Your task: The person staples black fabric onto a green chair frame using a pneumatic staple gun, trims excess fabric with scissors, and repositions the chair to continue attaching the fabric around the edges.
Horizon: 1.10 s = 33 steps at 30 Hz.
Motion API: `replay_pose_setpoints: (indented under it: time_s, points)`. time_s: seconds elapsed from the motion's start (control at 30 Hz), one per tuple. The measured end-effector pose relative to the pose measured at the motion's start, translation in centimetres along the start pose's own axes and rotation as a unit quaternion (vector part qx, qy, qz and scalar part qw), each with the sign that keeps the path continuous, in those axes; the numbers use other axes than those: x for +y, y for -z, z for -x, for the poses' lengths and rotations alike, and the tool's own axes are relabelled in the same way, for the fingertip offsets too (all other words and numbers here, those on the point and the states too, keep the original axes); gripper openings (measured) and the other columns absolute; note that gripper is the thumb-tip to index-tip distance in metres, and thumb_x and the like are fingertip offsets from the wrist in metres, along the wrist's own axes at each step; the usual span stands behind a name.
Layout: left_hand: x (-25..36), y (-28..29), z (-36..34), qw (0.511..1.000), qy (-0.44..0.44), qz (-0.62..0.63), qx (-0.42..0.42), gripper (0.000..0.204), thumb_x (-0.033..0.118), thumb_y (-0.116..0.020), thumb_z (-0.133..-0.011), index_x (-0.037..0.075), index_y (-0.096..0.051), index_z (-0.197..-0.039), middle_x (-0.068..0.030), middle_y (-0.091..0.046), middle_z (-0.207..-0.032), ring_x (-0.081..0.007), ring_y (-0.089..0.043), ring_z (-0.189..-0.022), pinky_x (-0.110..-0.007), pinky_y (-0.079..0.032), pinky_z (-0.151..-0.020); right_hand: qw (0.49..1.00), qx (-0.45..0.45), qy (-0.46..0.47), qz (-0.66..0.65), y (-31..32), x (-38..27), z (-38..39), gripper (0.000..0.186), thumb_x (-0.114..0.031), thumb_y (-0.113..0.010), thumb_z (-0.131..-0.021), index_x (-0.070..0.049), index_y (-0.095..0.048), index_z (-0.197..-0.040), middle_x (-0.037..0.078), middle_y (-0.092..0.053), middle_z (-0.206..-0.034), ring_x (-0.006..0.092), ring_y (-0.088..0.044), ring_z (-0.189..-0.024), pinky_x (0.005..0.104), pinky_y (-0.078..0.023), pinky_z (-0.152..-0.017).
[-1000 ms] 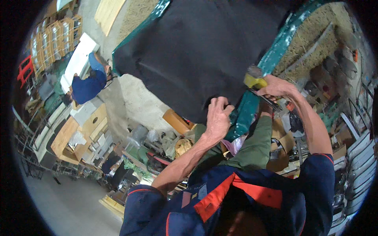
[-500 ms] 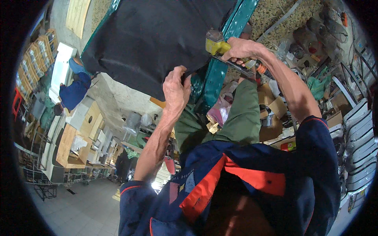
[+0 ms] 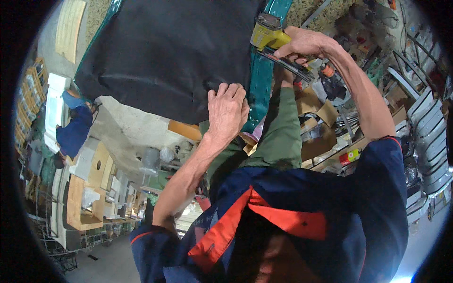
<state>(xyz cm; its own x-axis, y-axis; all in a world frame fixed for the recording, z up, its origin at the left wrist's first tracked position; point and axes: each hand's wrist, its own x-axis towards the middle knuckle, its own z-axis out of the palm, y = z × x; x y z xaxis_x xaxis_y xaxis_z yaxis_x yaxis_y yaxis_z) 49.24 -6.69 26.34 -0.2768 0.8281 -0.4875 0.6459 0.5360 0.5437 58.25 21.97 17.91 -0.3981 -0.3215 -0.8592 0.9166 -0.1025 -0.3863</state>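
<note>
With our right hand [image 3: 304, 43], we hold a yellow staple gun [image 3: 265, 35] at the green edging [image 3: 259, 94], fingers wrapped round it. Our left hand [image 3: 227, 111] rests, bent, on the black sheet [image 3: 165, 56]; whether its fingers pinch, we cannot tell.

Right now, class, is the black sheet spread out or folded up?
Spread out: the black sheet shows one broad, dark surface reaching to the green strip, with small creases near the left hand.

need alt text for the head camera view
A right hand holds a yellow tool at the green border of a black sheet, while the left hand touches the sheet. Farther off at left is a person in dark blue.
</note>
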Motion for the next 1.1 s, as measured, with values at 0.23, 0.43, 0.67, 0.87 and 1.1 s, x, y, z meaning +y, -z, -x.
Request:
replay_pose_setpoints:
  time_s: [0.23, 0.43, 0.67, 0.87, 1.1]
  points:
    - [0.5, -1.5, -3.4, 0.992, 0.126, -0.009, 0.001, 0.020, 0.014, -0.077, -0.082, 0.005, -0.071, -0.098, -0.0148, -0.070, -0.097, -0.0384, -0.069, -0.087, -0.051, -0.052, -0.075, 0.999, 0.020, -0.010, 0.045, -0.2, -2.2, 2.2, 0.024, -0.019, -0.074, -0.093, 0.002, -0.062, -0.096, -0.001, -0.049, -0.063, 0.0099, -0.047, -0.048, 0.0285, -0.038, -0.043]
    - [-1.3, -1.4, -3.9, 0.991, 0.117, -0.035, 0.057, 0.024, 0.010, -0.072, -0.075, 0.004, -0.073, -0.099, -0.0152, -0.066, -0.095, -0.0381, -0.066, -0.089, -0.050, -0.051, -0.076, 0.997, 0.051, -0.027, 0.053, 0.2, -1.7, 2.7, 0.027, -0.021, -0.075, -0.092, 0.000, -0.059, -0.089, 0.000, -0.050, -0.062, 0.0105, -0.048, -0.048, 0.0297, -0.040, -0.042]
    - [0.1, -2.3, -3.2, 0.993, 0.075, -0.088, -0.012, 0.022, 0.010, -0.072, -0.078, 0.006, -0.076, -0.099, -0.0111, -0.063, -0.100, -0.0333, -0.062, -0.098, -0.051, -0.046, -0.082, 0.999, 0.023, -0.011, 0.045, 0.0, -0.9, 2.1, 0.027, -0.021, -0.074, -0.092, 0.000, -0.059, -0.088, -0.001, -0.048, -0.061, 0.0102, -0.046, -0.048, 0.0292, -0.037, -0.043]
    - [0.0, -1.7, -2.5, 0.993, 0.068, -0.064, -0.071, 0.027, 0.007, -0.071, -0.079, 0.006, -0.078, -0.105, -0.0100, -0.062, -0.107, -0.0317, -0.058, -0.105, -0.050, -0.045, -0.085, 0.993, -0.059, -0.014, 0.103, -1.0, -2.8, 0.4, 0.025, -0.021, -0.073, -0.090, 0.000, -0.059, -0.085, -0.002, -0.046, -0.060, 0.0100, -0.045, -0.048, 0.0292, -0.035, -0.043]
    - [-0.6, -2.2, -1.9, 0.995, 0.072, -0.039, -0.050, 0.033, 0.004, -0.069, -0.077, 0.006, -0.078, -0.108, -0.0109, -0.062, -0.106, -0.0322, -0.057, -0.103, -0.048, -0.043, -0.085, 0.976, -0.123, -0.037, 0.176, -2.6, -5.4, -2.1, 0.023, -0.017, -0.074, -0.088, 0.003, -0.062, -0.086, 0.001, -0.050, -0.058, 0.0117, -0.049, -0.045, 0.0303, -0.042, -0.038]
